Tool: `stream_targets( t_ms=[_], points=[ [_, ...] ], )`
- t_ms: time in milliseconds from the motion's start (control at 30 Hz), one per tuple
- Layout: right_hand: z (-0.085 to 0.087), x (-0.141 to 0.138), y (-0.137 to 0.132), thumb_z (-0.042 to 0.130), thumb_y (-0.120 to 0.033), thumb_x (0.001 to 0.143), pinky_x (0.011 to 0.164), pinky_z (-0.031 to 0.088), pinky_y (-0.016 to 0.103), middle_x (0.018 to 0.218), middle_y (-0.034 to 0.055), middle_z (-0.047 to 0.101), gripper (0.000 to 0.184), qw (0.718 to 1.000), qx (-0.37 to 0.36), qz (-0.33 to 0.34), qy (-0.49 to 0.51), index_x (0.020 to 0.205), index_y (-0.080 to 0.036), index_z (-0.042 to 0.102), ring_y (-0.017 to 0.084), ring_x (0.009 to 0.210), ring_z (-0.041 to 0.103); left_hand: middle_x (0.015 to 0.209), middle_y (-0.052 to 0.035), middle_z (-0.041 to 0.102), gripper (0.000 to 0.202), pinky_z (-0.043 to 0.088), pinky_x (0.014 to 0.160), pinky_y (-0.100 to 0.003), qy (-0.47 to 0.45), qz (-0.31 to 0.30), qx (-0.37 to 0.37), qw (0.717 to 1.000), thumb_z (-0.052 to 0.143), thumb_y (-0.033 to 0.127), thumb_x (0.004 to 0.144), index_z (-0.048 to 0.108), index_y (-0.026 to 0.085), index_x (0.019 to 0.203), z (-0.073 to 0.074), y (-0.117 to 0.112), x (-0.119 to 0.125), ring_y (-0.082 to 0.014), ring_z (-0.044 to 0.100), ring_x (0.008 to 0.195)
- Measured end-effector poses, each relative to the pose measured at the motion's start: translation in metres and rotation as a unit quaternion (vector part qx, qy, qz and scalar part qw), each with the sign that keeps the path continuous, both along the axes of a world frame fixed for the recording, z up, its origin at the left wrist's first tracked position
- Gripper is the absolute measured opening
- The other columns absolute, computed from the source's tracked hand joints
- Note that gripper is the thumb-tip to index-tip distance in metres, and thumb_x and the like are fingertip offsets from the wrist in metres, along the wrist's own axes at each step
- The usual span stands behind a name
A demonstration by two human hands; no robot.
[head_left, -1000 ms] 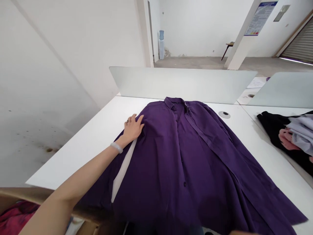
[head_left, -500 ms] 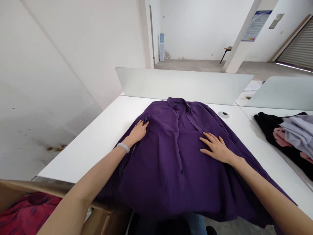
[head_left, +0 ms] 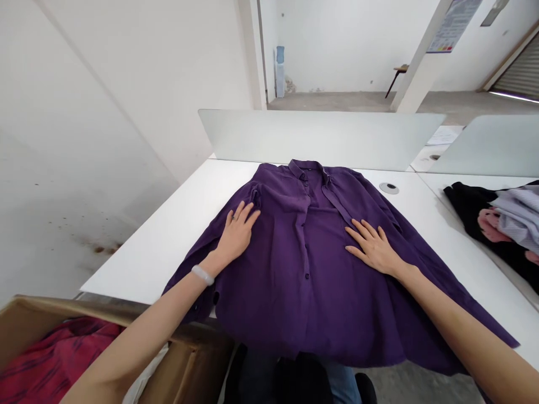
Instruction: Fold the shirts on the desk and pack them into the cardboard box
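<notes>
A purple button-up shirt (head_left: 282,269) lies front side up on the white table (head_left: 168,224), its collar toward the far divider and its hem hanging over the near edge. My left hand (head_left: 236,233) rests with fingers spread on the shirt's left side, just below a bunched fold near the shoulder. On the other side of the button line, my right hand (head_left: 373,245) lies flat on the fabric, fingers apart. Neither hand grips the cloth. The shirt's upper front gapes open below the collar, and a lower button is visible on the placket.
At the lower left stands a cardboard box (head_left: 189,359) with a red patterned garment (head_left: 59,359) inside. Folded clothes (head_left: 497,221) in black, pink and pale grey lie at the right. A frosted divider (head_left: 320,137) runs along the table's back, near a round cable hole (head_left: 389,188).
My left hand has let go of the pinched fold near the shoulder and spread its fingers on the shirt. My right hand stays flat. The view has shifted slightly.
</notes>
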State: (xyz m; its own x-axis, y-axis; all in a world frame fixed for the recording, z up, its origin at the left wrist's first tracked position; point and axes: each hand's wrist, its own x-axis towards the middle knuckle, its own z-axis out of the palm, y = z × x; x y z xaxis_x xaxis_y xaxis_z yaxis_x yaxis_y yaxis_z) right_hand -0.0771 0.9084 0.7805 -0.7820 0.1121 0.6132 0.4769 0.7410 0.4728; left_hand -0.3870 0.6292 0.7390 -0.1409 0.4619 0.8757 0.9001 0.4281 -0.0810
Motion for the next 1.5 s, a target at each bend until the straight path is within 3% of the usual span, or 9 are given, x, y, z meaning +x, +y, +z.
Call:
stream_targets(
  t_ms=[167, 267, 400, 600, 767, 967, 1167, 1333, 1500],
  points=[
    [0.001, 0.021, -0.014, 0.033, -0.061, 0.094, 0.106, 0.024, 0.069, 0.146, 0.009, 0.045, 0.058, 0.999, -0.002, 0.043, -0.006, 0.134, -0.025, 0.054, 0.033, 0.135, 0.039, 0.144, -0.0118, 0.044, 0.038, 0.033, 0.11, -0.052, 0.014, -0.115, -0.078, 0.99, 0.049, 0.027, 0.094, 0.053, 0.02, 0.131, -0.049, -0.04, 0.09, -0.0309, 0.03, 0.14],
    [0.028, 0.007, -0.016, 0.038, -0.049, 0.095, 0.107, 0.032, 0.059, 0.124, 0.0088, 0.064, 0.045, 0.995, -0.04, 0.091, 0.024, 0.113, -0.021, 0.068, 0.028, 0.118, 0.056, 0.125, -0.0088, 0.057, 0.039, 0.045, 0.1, -0.045, -0.003, -0.184, -0.154, 0.971, 0.062, 0.034, 0.088, 0.056, 0.025, 0.125, -0.078, -0.051, 0.144, -0.0275, 0.052, 0.119],
    [0.072, -0.052, -0.016, 0.045, -0.029, 0.091, 0.092, 0.049, 0.034, 0.106, 0.0086, 0.071, 0.033, 0.979, -0.141, 0.134, 0.065, 0.103, -0.017, 0.072, 0.022, 0.097, 0.066, 0.105, -0.0046, 0.063, 0.031, 0.053, 0.082, -0.035, -0.071, -0.14, -0.206, 0.966, 0.065, 0.029, 0.085, 0.058, 0.025, 0.116, -0.102, -0.047, 0.185, -0.0217, 0.062, 0.096],
    [0.117, -0.157, -0.019, 0.047, -0.014, 0.086, 0.094, 0.047, 0.027, 0.106, 0.0076, 0.072, 0.033, 0.973, -0.193, 0.081, 0.094, 0.107, -0.013, 0.072, 0.019, 0.1, 0.065, 0.088, -0.0005, 0.065, 0.013, 0.051, 0.062, -0.025, -0.106, -0.074, -0.171, 0.977, 0.059, 0.022, 0.088, 0.061, 0.023, 0.101, -0.106, -0.033, 0.2, -0.0162, 0.065, 0.074],
    [0.137, -0.204, -0.012, 0.046, -0.011, 0.087, 0.097, 0.044, 0.03, 0.116, 0.0123, 0.067, 0.037, 0.971, -0.195, 0.043, 0.128, 0.117, -0.011, 0.067, 0.021, 0.109, 0.061, 0.089, -0.0013, 0.065, 0.026, 0.053, 0.058, -0.027, -0.106, -0.065, -0.146, 0.982, 0.067, 0.026, 0.079, 0.06, 0.022, 0.104, -0.111, -0.018, 0.208, -0.0193, 0.066, 0.074],
    [0.133, -0.224, -0.001, 0.047, -0.016, 0.088, 0.103, 0.04, 0.034, 0.13, 0.0132, 0.055, 0.043, 0.971, -0.197, 0.027, 0.13, 0.129, -0.016, 0.06, 0.023, 0.115, 0.055, 0.089, -0.0035, 0.063, 0.045, 0.052, 0.058, -0.025, -0.087, -0.006, -0.172, 0.981, 0.055, 0.002, 0.076, 0.056, 0.021, 0.117, -0.117, -0.016, 0.211, -0.0189, 0.067, 0.076],
    [0.131, -0.229, 0.004, 0.039, -0.016, 0.093, 0.104, 0.038, 0.032, 0.129, 0.0145, 0.05, 0.041, 0.976, -0.19, 0.015, 0.102, 0.125, -0.014, 0.063, 0.023, 0.112, 0.055, 0.096, -0.0042, 0.061, 0.036, 0.052, 0.071, -0.029, -0.21, -0.066, -0.183, 0.958, 0.048, 0.002, 0.071, 0.056, 0.022, 0.1, -0.107, -0.037, 0.211, -0.0204, 0.062, 0.088],
    [0.133, -0.229, 0.005, 0.036, -0.015, 0.094, 0.103, 0.039, 0.032, 0.129, 0.0167, 0.049, 0.04, 0.981, -0.176, 0.007, 0.086, 0.123, -0.01, 0.064, 0.024, 0.111, 0.055, 0.089, -0.0019, 0.058, 0.031, 0.049, 0.066, -0.027, -0.286, -0.156, -0.124, 0.937, 0.038, 0.002, 0.076, 0.053, 0.022, 0.094, -0.103, -0.056, 0.207, -0.0152, 0.06, 0.072],
    [0.135, -0.229, 0.004, 0.036, -0.014, 0.093, 0.101, 0.04, 0.035, 0.129, 0.0176, 0.048, 0.041, 0.982, -0.172, -0.003, 0.074, 0.125, -0.011, 0.062, 0.026, 0.11, 0.056, 0.094, -0.0019, 0.06, 0.037, 0.047, 0.061, -0.025, -0.31, -0.145, -0.167, 0.925, 0.035, -0.001, 0.077, 0.054, 0.023, 0.099, -0.104, -0.054, 0.206, -0.0138, 0.062, 0.068]
  ],
)
